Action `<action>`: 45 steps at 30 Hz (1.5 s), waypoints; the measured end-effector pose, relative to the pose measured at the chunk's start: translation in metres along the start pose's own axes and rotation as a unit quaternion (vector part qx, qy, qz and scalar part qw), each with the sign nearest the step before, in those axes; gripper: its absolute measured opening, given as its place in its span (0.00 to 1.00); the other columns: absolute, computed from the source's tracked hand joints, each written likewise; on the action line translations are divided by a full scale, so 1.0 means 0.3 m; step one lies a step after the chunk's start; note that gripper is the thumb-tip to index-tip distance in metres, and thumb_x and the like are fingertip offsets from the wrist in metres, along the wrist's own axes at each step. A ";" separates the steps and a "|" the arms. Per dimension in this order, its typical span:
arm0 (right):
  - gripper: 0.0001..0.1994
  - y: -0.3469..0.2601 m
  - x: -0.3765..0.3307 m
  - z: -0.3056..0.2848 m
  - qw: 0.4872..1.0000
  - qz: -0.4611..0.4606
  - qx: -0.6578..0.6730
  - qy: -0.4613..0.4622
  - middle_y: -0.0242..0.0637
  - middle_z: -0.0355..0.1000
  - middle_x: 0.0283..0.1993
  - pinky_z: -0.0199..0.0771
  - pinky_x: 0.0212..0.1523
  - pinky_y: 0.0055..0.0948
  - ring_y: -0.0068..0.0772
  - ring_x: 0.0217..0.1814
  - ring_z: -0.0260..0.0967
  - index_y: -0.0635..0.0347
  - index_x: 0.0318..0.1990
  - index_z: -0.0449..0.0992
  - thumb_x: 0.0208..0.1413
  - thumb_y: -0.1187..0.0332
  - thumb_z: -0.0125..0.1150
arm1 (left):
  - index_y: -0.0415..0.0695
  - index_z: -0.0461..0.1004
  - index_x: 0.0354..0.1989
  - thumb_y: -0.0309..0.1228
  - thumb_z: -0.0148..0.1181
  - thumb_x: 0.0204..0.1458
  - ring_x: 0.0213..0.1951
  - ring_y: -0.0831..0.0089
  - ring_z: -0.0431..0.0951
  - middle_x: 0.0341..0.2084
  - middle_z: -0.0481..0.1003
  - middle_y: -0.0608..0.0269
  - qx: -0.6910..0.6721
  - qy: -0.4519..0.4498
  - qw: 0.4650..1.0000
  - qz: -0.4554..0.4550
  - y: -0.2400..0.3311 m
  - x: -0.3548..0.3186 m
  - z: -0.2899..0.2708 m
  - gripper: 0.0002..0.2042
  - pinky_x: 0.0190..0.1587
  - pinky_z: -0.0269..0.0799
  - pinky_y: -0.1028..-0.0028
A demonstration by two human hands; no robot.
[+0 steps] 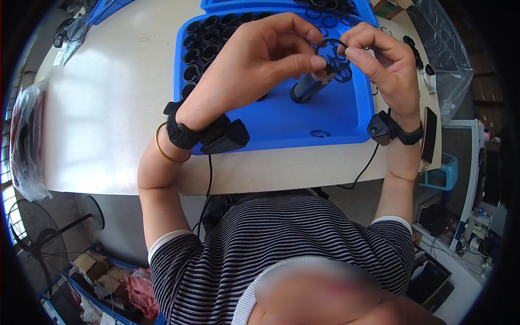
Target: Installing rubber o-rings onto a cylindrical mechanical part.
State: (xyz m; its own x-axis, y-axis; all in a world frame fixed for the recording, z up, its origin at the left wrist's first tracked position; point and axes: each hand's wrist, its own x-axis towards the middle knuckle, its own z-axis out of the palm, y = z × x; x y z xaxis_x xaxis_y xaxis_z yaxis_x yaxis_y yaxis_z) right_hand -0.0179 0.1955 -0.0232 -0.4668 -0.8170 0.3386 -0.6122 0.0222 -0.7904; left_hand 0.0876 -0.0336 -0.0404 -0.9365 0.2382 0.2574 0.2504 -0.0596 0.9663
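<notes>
Currently, a loose ring (pixel 320 134) lies nearest in the blue tray (pixel 346 122). Beyond, below the hands, sits one dark cylinder (pixel 306 90). The right hand (pixel 385 59) pinches a black ring (pixel 335 40); the left hand's (pixel 273 54) grip is indeterminate. Work appears unfinished: grouped cylinders (pixel 210 40) and piled rings (pixel 335 7) lie farther.

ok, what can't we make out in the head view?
All head view:
- Some black cylinders: partly hidden behind the left hand.
- Upper blue bin, far side: cut off by the top edge.
- Whether that hand touches the black ring: too small to tell.
</notes>
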 end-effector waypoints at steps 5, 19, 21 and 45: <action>0.06 0.020 -0.006 0.005 0.998 -0.003 0.048 0.038 0.39 0.70 0.42 0.68 0.52 0.26 0.27 0.46 0.69 0.68 0.37 0.74 0.62 0.73 0.58 | 0.35 0.75 0.50 0.22 0.66 0.56 0.34 0.80 0.77 0.33 0.79 0.62 0.043 0.064 0.997 0.005 0.046 -0.005 0.035 0.13 0.37 0.73 0.80; 0.08 0.034 -0.007 -0.005 0.997 0.020 0.069 0.009 0.36 0.72 0.41 0.68 0.47 0.23 0.25 0.43 0.69 0.66 0.38 0.74 0.66 0.69 0.58 | 0.37 0.73 0.59 0.19 0.67 0.54 0.41 0.80 0.78 0.37 0.77 0.66 0.160 0.027 0.984 0.076 -0.039 -0.003 -0.007 0.22 0.48 0.75 0.79; 0.08 0.040 -0.005 -0.004 0.998 0.011 0.068 0.012 0.36 0.72 0.41 0.67 0.47 0.23 0.24 0.43 0.69 0.66 0.38 0.74 0.66 0.69 0.58 | 0.37 0.72 0.59 0.19 0.67 0.54 0.41 0.80 0.78 0.36 0.77 0.66 0.160 0.025 0.984 0.072 -0.036 0.000 -0.003 0.22 0.48 0.75 0.79; 0.11 0.002 -0.012 -0.056 0.990 0.023 -0.128 -0.058 0.36 0.76 0.41 0.71 0.51 0.29 0.28 0.43 0.72 0.65 0.43 0.79 0.54 0.71 0.70 | 0.41 0.78 0.52 0.23 0.71 0.49 0.37 0.78 0.73 0.41 0.74 0.67 0.302 0.018 0.951 0.061 -0.049 -0.003 0.020 0.20 0.41 0.72 0.79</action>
State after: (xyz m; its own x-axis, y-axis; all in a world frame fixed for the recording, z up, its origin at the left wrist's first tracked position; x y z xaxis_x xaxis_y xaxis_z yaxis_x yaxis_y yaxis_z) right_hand -0.0272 0.2079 -0.0163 -0.4308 -0.8718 0.2330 -0.7408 0.1942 -0.6431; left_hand 0.0861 -0.0271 -0.0547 -0.8962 0.2317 0.3785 0.4437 0.4857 0.7531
